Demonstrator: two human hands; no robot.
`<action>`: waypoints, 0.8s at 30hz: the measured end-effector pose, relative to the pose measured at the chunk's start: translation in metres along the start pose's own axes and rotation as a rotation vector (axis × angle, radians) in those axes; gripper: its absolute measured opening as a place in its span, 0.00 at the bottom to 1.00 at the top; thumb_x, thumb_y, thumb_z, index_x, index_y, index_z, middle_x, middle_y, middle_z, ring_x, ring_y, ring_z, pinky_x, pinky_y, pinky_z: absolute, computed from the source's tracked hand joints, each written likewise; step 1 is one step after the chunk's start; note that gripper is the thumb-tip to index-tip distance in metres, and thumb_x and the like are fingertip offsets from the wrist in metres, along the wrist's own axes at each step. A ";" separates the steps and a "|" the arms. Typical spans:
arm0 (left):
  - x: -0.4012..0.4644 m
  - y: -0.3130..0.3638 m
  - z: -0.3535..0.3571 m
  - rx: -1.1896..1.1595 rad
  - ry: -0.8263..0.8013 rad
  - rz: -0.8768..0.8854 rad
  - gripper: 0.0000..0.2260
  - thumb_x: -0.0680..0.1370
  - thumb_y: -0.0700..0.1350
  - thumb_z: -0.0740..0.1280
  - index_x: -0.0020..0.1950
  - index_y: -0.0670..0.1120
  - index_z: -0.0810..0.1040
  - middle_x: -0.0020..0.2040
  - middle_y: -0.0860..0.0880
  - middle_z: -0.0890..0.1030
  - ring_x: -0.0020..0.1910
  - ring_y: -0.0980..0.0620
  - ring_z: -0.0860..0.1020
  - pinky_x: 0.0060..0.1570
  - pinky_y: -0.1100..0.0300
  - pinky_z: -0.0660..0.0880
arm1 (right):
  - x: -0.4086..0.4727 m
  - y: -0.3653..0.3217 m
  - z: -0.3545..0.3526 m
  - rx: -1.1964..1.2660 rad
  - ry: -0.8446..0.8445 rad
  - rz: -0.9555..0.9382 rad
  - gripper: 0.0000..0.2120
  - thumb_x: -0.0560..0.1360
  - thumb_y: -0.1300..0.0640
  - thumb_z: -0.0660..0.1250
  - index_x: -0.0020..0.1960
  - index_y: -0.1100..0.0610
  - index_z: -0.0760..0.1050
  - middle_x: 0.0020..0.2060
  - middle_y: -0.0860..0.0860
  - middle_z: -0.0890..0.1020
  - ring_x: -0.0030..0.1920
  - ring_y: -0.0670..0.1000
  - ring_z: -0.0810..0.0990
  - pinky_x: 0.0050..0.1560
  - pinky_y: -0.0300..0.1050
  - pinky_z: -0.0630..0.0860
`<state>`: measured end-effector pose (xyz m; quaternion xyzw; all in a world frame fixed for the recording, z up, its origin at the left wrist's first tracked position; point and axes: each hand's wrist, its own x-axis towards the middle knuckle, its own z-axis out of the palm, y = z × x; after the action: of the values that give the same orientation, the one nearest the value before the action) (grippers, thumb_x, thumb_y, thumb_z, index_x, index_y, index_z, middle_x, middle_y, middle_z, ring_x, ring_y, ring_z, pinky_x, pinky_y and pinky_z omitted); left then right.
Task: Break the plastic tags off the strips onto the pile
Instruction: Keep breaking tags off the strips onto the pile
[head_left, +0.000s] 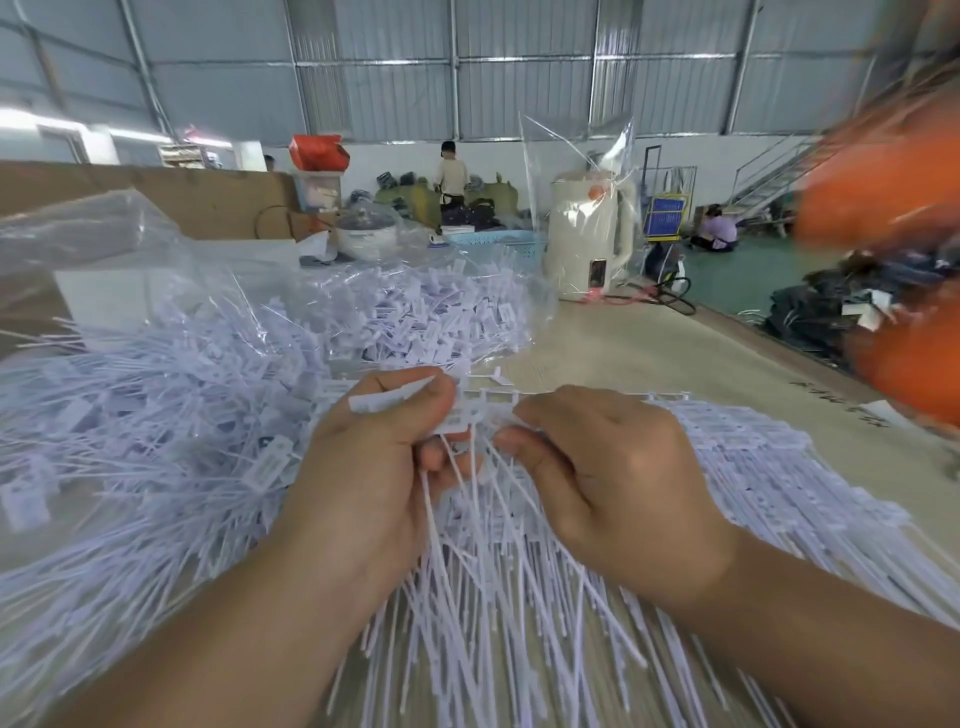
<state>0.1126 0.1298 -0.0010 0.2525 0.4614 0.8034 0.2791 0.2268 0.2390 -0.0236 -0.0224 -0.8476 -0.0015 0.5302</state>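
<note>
A strip of white plastic tags (485, 402) runs across the middle of the table, its long thin tails hanging toward me. My left hand (374, 467) grips the strip's left end, thumb over a loose tag head and fingers curled round several tails. My right hand (597, 467) pinches the strip just to the right, thumb and forefinger closed on the tags. A big pile of broken-off tags (135, 415) spreads over the table on the left. More strips with tags attached (753, 467) lie stacked under and right of my right hand.
Clear plastic bags (415, 312) full of tags lie behind the pile. A cream kettle (587, 239) in plastic wrap, a rice cooker (366, 234) and a blue basket (498, 244) stand at the back. A blurred orange shape (893, 218) fills the right edge. People work far behind.
</note>
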 end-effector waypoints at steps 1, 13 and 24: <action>0.001 0.000 -0.001 0.017 0.005 0.000 0.03 0.75 0.37 0.68 0.41 0.44 0.78 0.24 0.50 0.72 0.19 0.57 0.67 0.21 0.65 0.71 | 0.000 0.001 0.000 -0.018 0.003 -0.019 0.12 0.78 0.56 0.64 0.41 0.62 0.80 0.29 0.53 0.77 0.29 0.57 0.75 0.27 0.47 0.71; 0.002 0.000 -0.002 0.214 0.088 0.094 0.09 0.74 0.36 0.71 0.37 0.48 0.81 0.29 0.46 0.80 0.24 0.52 0.77 0.21 0.61 0.73 | 0.003 -0.002 -0.008 -0.164 -0.048 -0.188 0.13 0.77 0.58 0.64 0.38 0.62 0.81 0.27 0.54 0.75 0.27 0.58 0.72 0.26 0.48 0.70; -0.005 0.005 0.000 0.271 -0.159 0.093 0.02 0.68 0.43 0.73 0.37 0.51 0.84 0.27 0.47 0.77 0.19 0.54 0.69 0.21 0.62 0.70 | 0.005 -0.009 -0.014 -0.008 -0.048 -0.088 0.14 0.78 0.54 0.61 0.53 0.62 0.79 0.35 0.53 0.81 0.33 0.53 0.78 0.32 0.44 0.73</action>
<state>0.1153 0.1248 0.0027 0.3719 0.5299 0.7231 0.2407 0.2365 0.2294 -0.0129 0.0127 -0.8602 -0.0277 0.5091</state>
